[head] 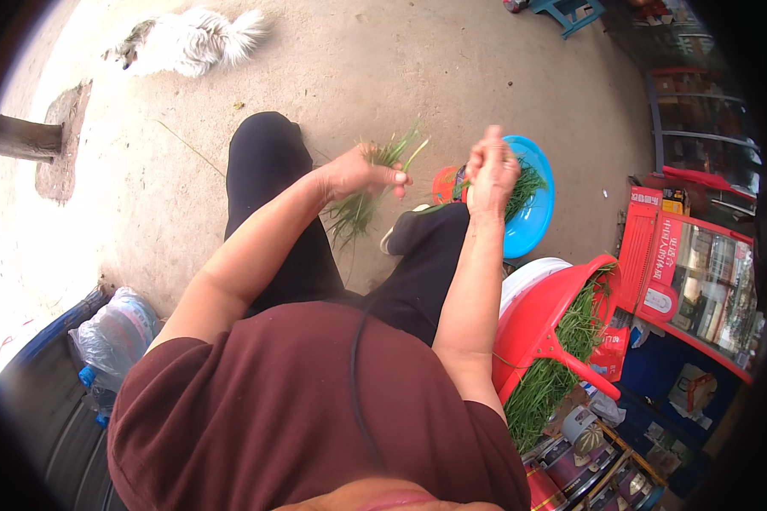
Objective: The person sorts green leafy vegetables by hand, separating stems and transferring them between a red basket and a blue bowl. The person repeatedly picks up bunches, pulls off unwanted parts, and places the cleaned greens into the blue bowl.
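My left hand is closed around a loose bunch of green grass-like leaves, whose ends stick out above and below the fingers. Beside the blue plastic basin, my right hand has its fingers curled, with some thin green blades at its left side; part of the basin lies behind this hand. More cut greens rest in the basin. At my right side, a red plastic basin stands tilted and holds a large heap of long greens.
A white dog lies on the concrete floor at the upper left. A teal stool stands at the top right. Plastic bags are at my left, a red-framed glass case at the right, and stacked cans at the lower right.
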